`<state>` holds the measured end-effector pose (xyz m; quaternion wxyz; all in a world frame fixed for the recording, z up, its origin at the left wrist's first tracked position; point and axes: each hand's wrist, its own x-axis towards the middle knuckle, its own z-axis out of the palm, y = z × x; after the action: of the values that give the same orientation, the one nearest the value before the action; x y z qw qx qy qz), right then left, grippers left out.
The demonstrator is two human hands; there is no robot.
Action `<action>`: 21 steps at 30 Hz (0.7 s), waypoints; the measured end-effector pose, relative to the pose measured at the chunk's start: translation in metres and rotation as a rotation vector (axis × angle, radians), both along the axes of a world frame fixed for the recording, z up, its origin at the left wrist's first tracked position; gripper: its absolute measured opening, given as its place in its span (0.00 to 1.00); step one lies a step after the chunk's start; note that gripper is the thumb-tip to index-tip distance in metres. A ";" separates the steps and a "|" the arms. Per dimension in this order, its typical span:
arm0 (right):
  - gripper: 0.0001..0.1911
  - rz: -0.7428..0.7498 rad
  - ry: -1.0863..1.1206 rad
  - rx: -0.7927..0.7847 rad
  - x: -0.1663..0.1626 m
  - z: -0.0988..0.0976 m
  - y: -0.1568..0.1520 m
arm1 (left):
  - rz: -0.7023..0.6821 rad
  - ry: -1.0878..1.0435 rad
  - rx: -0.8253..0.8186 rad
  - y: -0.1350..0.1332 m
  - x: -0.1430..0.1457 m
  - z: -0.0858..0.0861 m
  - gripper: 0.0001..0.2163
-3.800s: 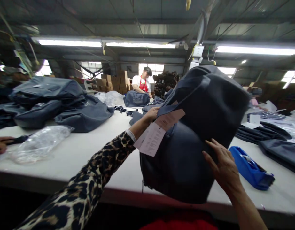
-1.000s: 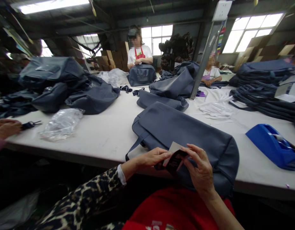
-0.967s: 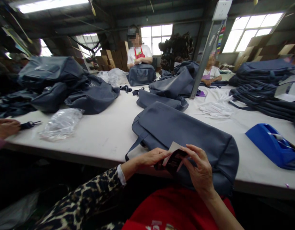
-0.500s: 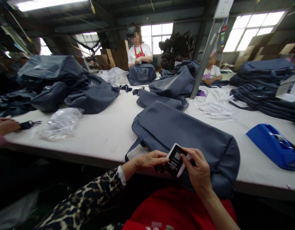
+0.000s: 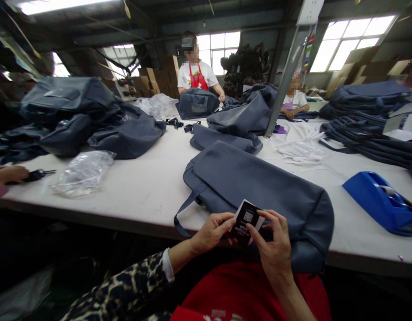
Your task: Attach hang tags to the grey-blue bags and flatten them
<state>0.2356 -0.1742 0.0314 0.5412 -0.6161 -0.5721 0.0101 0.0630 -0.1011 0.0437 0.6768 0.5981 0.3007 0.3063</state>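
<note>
A grey-blue bag lies flat on the white table in front of me, one strap hanging over the near edge. Both hands hold a small black card with a white QR square just above the bag's near end. My left hand pinches its left side with thumb and fingers. My right hand grips its right edge, fingers curled round it. A leopard-print sleeve covers my left arm.
A blue tape dispenser sits at the right. A crumpled clear plastic bag lies at the left, near another person's hand. Piles of grey-blue bags and stacked bags ring the table. A metal pole rises mid-table. Two people work at the far side.
The bag, held upright earlier, now lies flat on the table. The card has turned its printed black face up between my hands. The far person in the red apron shifted.
</note>
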 end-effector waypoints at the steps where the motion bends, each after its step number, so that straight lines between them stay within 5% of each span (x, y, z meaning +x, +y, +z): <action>1: 0.19 0.008 0.027 -0.005 -0.001 -0.002 0.001 | 0.013 0.008 0.003 -0.002 0.001 -0.001 0.24; 6: 0.27 -0.002 -0.036 0.002 -0.007 -0.011 -0.002 | 0.171 -0.005 0.060 -0.014 0.003 -0.002 0.22; 10: 0.20 0.041 0.065 -0.024 -0.018 -0.014 -0.008 | 0.268 0.063 0.352 -0.027 0.000 0.000 0.18; 14: 0.25 0.087 0.329 -0.074 -0.025 -0.014 -0.009 | 0.233 0.070 0.515 -0.034 -0.003 -0.001 0.16; 21: 0.29 0.141 0.413 -0.177 -0.030 -0.007 -0.013 | 0.142 0.071 0.633 -0.038 -0.005 -0.007 0.18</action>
<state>0.2054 -0.1867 0.0245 0.5884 -0.6047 -0.4877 0.2240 0.0579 -0.1388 0.0366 0.4233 0.7665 0.2552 0.4100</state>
